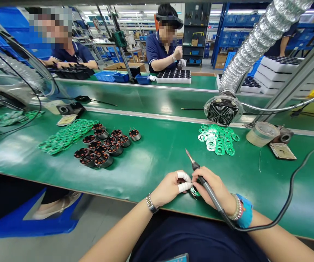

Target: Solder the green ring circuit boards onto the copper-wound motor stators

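Observation:
Near the table's front edge, my left hand, with white tape on its finger and thumb, is closed on a small round part with a green circuit board on it. My fingers hide most of that part. A soldering iron lies in my right hand, its tip pointing up and away from the board. The right thumb and fingertips also pinch at the board's edge, close to the left fingertips; what they pinch is too small to make out.
Several copper-wound motor stators stand left on the green table, beside overlapping ring-shaped boards. More ring boards lie right, below a fan. A plastic tub and soldering stand sit farther right. The iron's cable crosses my right forearm. Co-workers sit opposite.

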Demonstrator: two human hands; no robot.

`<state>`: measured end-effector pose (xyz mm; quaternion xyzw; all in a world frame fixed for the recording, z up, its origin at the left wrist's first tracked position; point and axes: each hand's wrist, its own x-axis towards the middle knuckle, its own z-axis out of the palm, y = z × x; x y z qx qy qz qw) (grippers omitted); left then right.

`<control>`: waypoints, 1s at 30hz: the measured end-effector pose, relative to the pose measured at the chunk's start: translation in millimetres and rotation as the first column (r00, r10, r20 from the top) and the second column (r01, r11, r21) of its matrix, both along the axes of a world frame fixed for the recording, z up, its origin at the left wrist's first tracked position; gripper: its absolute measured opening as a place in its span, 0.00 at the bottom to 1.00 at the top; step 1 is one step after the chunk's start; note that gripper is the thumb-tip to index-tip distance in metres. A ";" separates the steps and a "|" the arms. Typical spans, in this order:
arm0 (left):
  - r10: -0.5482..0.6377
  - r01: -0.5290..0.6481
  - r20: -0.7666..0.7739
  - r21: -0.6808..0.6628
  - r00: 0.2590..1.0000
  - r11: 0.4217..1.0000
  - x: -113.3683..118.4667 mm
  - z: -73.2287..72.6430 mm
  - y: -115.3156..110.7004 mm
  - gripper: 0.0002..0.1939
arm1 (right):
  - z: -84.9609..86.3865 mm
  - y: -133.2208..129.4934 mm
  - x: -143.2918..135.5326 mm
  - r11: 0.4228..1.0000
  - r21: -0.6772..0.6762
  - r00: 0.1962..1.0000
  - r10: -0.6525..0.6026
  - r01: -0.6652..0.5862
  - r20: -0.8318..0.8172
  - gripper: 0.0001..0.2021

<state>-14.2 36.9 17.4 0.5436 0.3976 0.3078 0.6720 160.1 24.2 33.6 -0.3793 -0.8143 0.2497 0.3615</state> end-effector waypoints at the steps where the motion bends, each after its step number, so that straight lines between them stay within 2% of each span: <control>1: 0.003 -0.002 0.015 -0.021 1.000 1.000 0.1 0.0 -0.3 0.14 | -0.7 -1.0 -1.4 1.000 -0.007 1.000 -0.014 0.014 -0.001 0.07; 5: 0.033 -0.026 0.075 -0.099 0.997 0.995 1.0 -2.2 -1.2 0.14 | -6.0 -6.2 -7.8 0.997 -0.012 0.997 -0.077 0.077 -0.014 0.09; 10: 0.065 -0.051 0.077 -0.164 0.995 0.985 0.9 -3.9 -0.1 0.12 | -10.1 -13.6 -6.2 0.988 0.122 0.995 -0.093 0.090 0.022 0.11; 19: -0.027 0.047 0.101 -0.204 0.995 0.978 -4.0 -2.7 7.8 0.12 | -15.5 -22.6 13.2 0.995 0.082 0.998 -0.063 0.060 0.029 0.14; 26: -0.088 0.091 0.023 -0.190 0.996 0.978 -4.8 -2.9 10.7 0.11 | -19.3 -18.4 12.9 0.994 0.092 0.998 -0.055 0.053 0.021 0.13; 30: -0.093 0.092 0.001 -0.205 0.996 0.974 -4.0 -1.4 11.9 0.11 | -13.8 -20.5 15.3 0.990 0.132 0.999 -0.051 0.052 -0.012 0.12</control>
